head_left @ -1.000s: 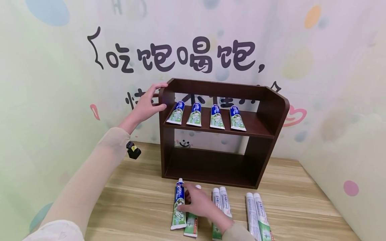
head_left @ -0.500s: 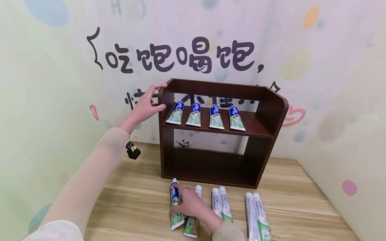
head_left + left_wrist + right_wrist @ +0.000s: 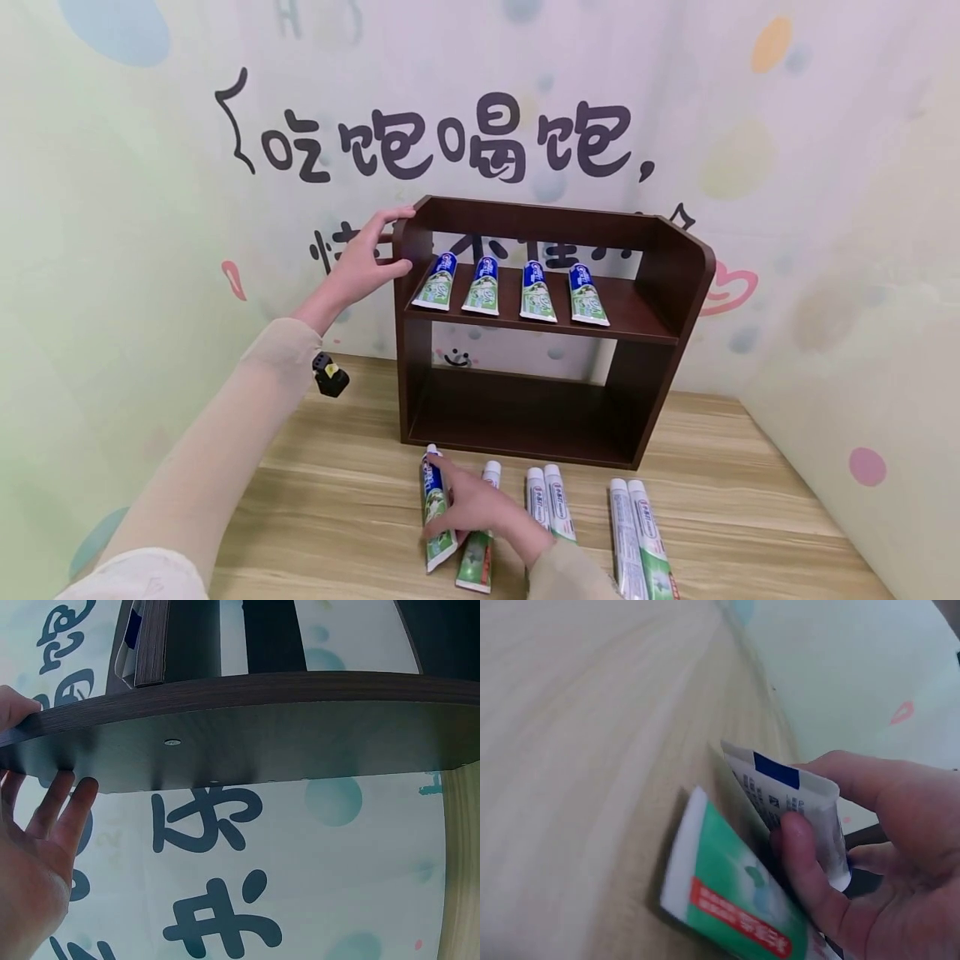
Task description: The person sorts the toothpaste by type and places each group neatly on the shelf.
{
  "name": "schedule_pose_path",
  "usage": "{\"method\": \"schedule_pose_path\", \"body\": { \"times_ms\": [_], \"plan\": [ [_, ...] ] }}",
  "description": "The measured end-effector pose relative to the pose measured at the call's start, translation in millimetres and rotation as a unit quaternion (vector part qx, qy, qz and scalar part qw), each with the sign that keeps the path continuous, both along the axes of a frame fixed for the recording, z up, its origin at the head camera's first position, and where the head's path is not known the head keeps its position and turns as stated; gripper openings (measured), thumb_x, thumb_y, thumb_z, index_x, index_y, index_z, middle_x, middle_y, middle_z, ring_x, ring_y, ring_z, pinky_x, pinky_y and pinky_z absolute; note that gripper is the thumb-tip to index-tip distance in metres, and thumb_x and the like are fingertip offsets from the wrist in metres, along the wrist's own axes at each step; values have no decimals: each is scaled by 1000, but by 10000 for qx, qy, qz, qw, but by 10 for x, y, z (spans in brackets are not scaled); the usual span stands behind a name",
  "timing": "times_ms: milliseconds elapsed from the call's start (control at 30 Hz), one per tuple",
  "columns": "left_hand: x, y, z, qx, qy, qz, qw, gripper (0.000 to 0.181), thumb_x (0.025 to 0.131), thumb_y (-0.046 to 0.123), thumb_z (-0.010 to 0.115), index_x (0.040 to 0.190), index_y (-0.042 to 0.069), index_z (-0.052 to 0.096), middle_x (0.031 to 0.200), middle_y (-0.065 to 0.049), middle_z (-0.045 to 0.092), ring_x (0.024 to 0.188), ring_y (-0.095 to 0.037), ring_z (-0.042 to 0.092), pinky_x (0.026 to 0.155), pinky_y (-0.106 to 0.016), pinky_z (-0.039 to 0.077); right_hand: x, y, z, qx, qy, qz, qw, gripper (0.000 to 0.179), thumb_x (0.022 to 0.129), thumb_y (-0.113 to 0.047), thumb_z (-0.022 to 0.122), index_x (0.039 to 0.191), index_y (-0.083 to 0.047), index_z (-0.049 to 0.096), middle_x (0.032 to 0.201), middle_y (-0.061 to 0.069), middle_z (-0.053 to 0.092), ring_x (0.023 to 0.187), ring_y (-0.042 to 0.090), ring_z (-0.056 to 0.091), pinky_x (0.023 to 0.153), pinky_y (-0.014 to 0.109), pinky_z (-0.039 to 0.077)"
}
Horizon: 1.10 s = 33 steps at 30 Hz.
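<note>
My right hand (image 3: pixel 480 504) holds a blue, white and green toothpaste tube (image 3: pixel 435 508) between thumb and fingers, low at the table in front of the shelf. The right wrist view shows this tube (image 3: pixel 810 802) tilted on its edge, its flat crimped end towards the camera. Close beside it lies a green-and-white toothpaste tube (image 3: pixel 735 885). My left hand (image 3: pixel 363 267) grips the upper left side panel of a dark brown two-tier shelf (image 3: pixel 517 408). In the left wrist view, the thumb and fingers of the left hand (image 3: pixel 41 847) lie on opposite sides of that panel (image 3: pixel 270 742).
Several blue-and-green toothpaste tubes (image 3: pixel 536 292) lie in a row on the upper tier. On the wooden table (image 3: pixel 337 500), more green-and-white tubes (image 3: pixel 558 500) lie right of my right hand, with another pair (image 3: pixel 648 542) farther right. A printed wall (image 3: pixel 465 50) stands behind the shelf.
My right hand has shifted the blue-and-green tube slightly left, away from the green-and-white one, and turned it on its edge. The left hand has stayed on the shelf panel.
</note>
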<state>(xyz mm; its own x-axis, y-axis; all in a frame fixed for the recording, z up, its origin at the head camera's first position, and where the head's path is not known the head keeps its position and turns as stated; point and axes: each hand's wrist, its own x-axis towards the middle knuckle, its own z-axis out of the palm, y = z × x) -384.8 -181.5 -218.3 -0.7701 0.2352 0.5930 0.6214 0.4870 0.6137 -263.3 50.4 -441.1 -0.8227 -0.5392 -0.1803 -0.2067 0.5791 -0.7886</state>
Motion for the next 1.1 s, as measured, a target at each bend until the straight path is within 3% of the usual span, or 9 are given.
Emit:
{"method": "schedule_pose_path", "body": {
  "times_ms": [67, 267, 533, 700, 900, 1100],
  "plan": [
    [-2, 1, -2, 12, -10, -31, 10000, 66, 90, 11, 66, 147, 29, 39, 161, 10, 31, 131, -32, 47, 99, -52, 53, -14, 34, 3, -241, -301, 5, 9993, 103, 73, -15, 84, 157, -21, 25, 86, 11, 64, 54, 18, 60, 48, 31, 53],
    [-6, -2, -9, 44, -20, -68, 10000, 66, 89, 10, 65, 147, 26, 39, 161, 11, 31, 131, -32, 47, 100, -53, 52, -70, 121, 4, -870, -1089, 20, 9902, 94, 80, -12, 77, 157, -22, 25, 96, 12, 66, 67, 18, 65, 55, 27, 55],
    [-9, -14, -17, 6, -13, -53, 10000, 66, 90, 10, 65, 147, 28, 39, 162, 11, 30, 131, -34, 47, 100, -53, 52, -68, 216, -59, -1883, -2235, 345, 9557, 92, 86, -5, 72, 159, -24, 19, 125, 19, 59, 97, 21, 67, 86, 40, 59],
    [-7, -9, -17, -14, 3, -33, 10000, 65, 89, 11, 66, 146, 31, 39, 161, 11, 31, 132, -33, 47, 100, -53, 52, -46, 278, -50, -2111, -2428, 546, 9452, 100, 86, 0, 68, 160, -27, 6, 133, 21, 57, 101, 22, 67, 88, 40, 58],
    [2, -4, -7, 9, 14, -38, 10000, 65, 89, 11, 66, 146, 31, 40, 161, 11, 31, 131, -33, 47, 100, -53, 52, -26, 359, 23, -2324, -2402, 607, 9405, 104, 84, 3, 66, 159, -35, 6, 155, 28, 32, 113, 27, 63, 94, 44, 56],
    [-5, -9, -5, 26, 17, -57, 10000, 66, 89, 10, 65, 147, 30, 39, 161, 11, 31, 131, -32, 47, 100, -53, 52, 18, 403, 116, -2702, -2366, 620, 9312, 103, 84, 5, 66, 158, -34, 8, 142, 20, 50, 109, 24, 64, 88, 39, 58]
  ]
}}
